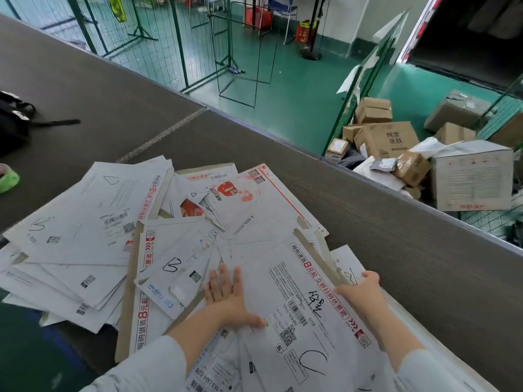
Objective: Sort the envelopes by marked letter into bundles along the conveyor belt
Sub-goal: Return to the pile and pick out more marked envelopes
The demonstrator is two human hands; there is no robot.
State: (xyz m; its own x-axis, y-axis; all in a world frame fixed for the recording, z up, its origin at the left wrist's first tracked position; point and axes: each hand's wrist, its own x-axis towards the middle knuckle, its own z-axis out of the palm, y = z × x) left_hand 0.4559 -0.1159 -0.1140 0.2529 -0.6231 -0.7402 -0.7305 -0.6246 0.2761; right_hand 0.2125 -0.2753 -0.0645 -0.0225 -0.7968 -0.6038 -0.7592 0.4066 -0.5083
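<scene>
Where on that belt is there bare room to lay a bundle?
Bare belt lies right of the envelope pile, up to the far edge, and beyond the pile toward the black bag. The pile itself is crowded.

A black cloth bag [12,120] and a round green thing [8,179] are cut off by the left edge. Many white paper envelopes [85,222] lie under others, so their marked letters are hidden. The fingertips of the right hand [363,288] are hidden under the edge of a big white envelope with a black U [283,301]. The small print is too tiny to read.
</scene>
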